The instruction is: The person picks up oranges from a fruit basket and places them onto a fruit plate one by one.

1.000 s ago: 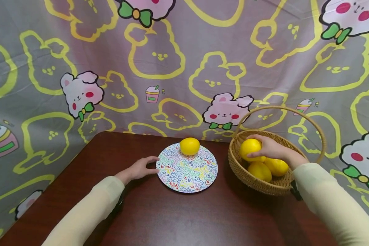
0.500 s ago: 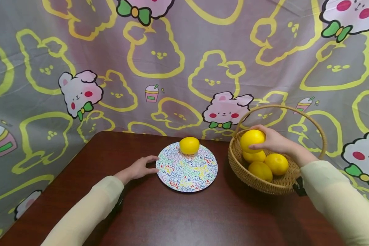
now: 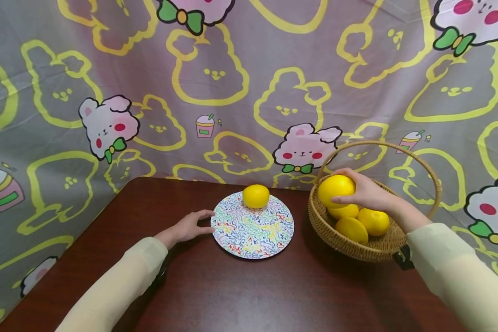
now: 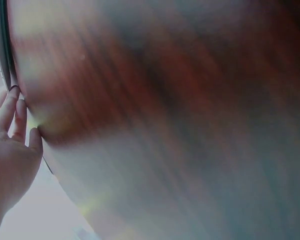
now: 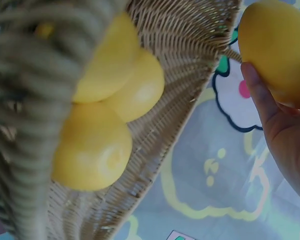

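Observation:
My right hand (image 3: 369,190) grips a yellow lemon (image 3: 336,190) between thumb and fingers, over the left part of the wicker basket (image 3: 329,240). In the right wrist view this lemon (image 5: 275,50) shows beyond the basket's rim. Several more lemons (image 3: 352,230) lie inside the basket. Another lemon (image 3: 256,197) sits near the far edge of a round plate (image 3: 249,237) with a multicoloured squiggle pattern. At the plate's left rim rests my left hand (image 3: 186,227), thumb and fingers apart and fingertips right at the edge; the left wrist view also shows this hand (image 4: 12,155).
A tall arched handle (image 3: 429,173) rises over the basket. Everything stands on a dark reddish-brown table (image 3: 232,295). Behind it hangs a grey curtain (image 3: 232,157) printed with cartoon bears.
My right hand has raised the lemon from among the others in the basket, then shifted it slightly left. More of the lemons below now shows. My left hand stays at the plate.

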The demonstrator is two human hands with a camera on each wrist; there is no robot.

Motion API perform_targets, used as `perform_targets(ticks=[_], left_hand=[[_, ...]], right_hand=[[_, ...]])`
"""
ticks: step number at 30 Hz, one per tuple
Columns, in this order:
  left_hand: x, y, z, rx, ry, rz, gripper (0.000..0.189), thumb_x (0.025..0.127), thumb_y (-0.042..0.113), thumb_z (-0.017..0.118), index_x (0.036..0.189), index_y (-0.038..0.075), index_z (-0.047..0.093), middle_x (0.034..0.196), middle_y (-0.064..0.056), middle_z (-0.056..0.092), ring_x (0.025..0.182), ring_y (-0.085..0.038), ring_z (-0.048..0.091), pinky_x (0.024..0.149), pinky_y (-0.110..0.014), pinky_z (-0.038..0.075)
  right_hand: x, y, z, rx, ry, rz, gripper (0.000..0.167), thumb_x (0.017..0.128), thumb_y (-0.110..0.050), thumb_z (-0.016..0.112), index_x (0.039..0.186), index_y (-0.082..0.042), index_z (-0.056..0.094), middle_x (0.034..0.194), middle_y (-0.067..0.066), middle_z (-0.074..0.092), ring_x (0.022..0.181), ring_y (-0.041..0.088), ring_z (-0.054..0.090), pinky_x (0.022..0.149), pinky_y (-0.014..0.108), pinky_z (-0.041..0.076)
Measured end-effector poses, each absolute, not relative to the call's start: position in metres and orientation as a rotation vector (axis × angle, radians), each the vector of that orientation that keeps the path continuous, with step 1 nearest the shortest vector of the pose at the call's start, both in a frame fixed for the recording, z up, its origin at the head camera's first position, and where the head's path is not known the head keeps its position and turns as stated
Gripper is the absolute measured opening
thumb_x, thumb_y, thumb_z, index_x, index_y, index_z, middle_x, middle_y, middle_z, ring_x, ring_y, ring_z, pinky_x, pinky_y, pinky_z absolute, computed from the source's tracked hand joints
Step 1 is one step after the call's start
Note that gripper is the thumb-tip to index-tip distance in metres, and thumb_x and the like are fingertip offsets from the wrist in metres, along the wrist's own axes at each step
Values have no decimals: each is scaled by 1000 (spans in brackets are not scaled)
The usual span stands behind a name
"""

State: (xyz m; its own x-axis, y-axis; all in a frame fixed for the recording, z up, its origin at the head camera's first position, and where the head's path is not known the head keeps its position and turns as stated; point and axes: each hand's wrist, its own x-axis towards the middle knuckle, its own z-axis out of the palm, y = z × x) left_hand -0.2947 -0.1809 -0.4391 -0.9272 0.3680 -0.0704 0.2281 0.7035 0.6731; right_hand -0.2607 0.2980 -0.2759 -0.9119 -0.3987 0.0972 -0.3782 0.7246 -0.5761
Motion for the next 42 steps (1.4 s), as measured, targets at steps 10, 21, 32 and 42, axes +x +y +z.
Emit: perform_targets(ticks=[10, 21, 32, 42], left_hand=[[-296, -182, -440, 507, 2722, 1015, 59, 90, 31, 71, 139, 7, 50, 141, -18, 49, 133, -33, 41, 107, -49, 33], [-297, -182, -440, 495, 2716, 1016, 59, 90, 31, 71, 139, 6, 50, 141, -18, 49, 134, -33, 40, 108, -50, 33], [-299, -182, -441, 522, 2710, 1028, 58, 90, 30, 71, 138, 5, 50, 140, -19, 50, 133, -33, 41, 107, -50, 33], [-300, -182, -442, 507, 2711, 1026, 59, 90, 31, 71, 139, 6, 50, 141, -18, 49, 134, -33, 40, 108, -50, 32]], right_hand=[[-249, 272, -273, -783, 2866, -1119, 64, 86, -19, 76, 137, -6, 40, 120, 17, 53, 90, 30, 56, 77, 41, 49], [-238, 233, -275, -823, 2835, -1179, 65, 82, -18, 78, 135, -11, 42, 119, 14, 52, 91, 30, 54, 78, 42, 46], [-240, 198, -288, -896, 2743, -1286, 65, 81, -16, 79, 135, -9, 43, 128, 13, 51, 96, 29, 55, 81, 41, 48], [-247, 179, -303, -895, 2676, -1361, 64, 79, -14, 81, 133, -10, 45, 126, 11, 52, 95, 29, 56, 81, 41, 49]])
